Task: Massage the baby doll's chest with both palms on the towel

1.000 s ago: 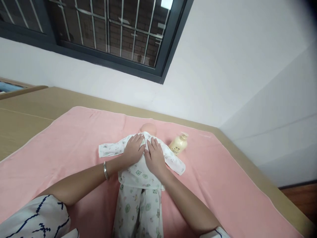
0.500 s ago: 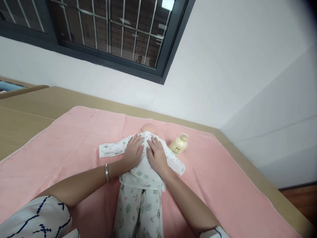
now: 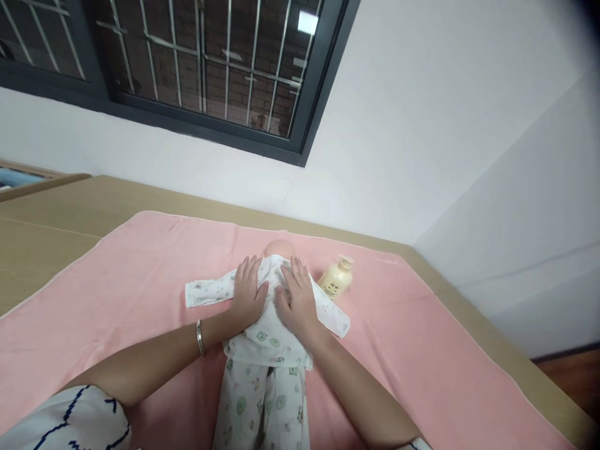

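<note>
A baby doll lies on a pink blanket (image 3: 154,269), dressed in a white printed long-sleeved top (image 3: 267,340) and matching trousers (image 3: 241,400). Only the rounded top of the doll's head (image 3: 279,248) shows above the collar. My left hand (image 3: 248,294) rests flat on the left part of the chest, fingers stretched toward the shoulder. On the right part of the chest lies my right hand (image 3: 297,300), its fingers also extended. Neither hand grips anything. Beside the right sleeve a pale yellow pump bottle (image 3: 336,278) lies tilted on the blanket.
The blanket covers a wooden surface (image 3: 51,244) whose far edge meets a white wall (image 3: 234,187). Above is a dark-framed window (image 3: 300,153) with metal bars. Another wall (image 3: 529,250) rises on the right.
Both hands have slid slightly outward toward the doll's shoulders, away from the middle of the chest. The view has tilted a little, so the scene sits slightly lower. The bottle stays beside the sleeve.
</note>
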The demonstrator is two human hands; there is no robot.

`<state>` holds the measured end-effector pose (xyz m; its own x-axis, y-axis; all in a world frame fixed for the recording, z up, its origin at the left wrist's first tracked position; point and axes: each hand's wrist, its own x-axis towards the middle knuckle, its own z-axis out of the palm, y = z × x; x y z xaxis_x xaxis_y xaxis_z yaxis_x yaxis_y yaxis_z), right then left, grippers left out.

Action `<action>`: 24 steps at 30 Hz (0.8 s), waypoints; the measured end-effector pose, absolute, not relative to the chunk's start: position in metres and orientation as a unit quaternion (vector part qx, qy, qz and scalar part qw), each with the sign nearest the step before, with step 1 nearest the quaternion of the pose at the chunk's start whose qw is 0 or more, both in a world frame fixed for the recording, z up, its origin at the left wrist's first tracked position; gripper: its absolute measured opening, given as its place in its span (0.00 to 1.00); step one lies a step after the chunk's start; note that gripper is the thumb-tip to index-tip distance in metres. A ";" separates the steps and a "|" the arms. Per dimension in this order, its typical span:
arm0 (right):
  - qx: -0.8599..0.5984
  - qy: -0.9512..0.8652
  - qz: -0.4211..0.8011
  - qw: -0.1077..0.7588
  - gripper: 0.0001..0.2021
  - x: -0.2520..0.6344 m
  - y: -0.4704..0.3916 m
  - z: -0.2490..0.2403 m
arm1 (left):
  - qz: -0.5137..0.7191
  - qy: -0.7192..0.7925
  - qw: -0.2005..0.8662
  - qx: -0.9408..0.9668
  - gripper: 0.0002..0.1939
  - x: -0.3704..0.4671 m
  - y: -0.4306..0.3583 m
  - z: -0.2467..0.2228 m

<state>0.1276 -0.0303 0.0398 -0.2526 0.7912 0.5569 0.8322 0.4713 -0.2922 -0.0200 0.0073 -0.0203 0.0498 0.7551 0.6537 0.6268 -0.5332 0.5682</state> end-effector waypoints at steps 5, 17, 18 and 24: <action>-0.507 -0.807 0.030 0.302 0.21 0.130 -0.024 0.028 | 0.485 0.488 0.075 0.722 0.27 -0.018 -0.001 -0.015; -0.499 -0.807 0.029 0.316 0.25 0.137 -0.006 0.016 | 0.519 0.510 0.179 0.662 0.29 -0.140 -0.112 0.041; -0.499 -0.807 0.029 0.313 0.26 0.137 -0.005 0.016 | 0.520 0.504 0.184 0.664 0.26 -0.154 -0.130 0.041; -0.508 -0.802 0.012 0.313 0.27 0.135 -0.001 0.017 | 0.460 0.453 0.166 0.745 0.13 -0.223 -0.221 0.002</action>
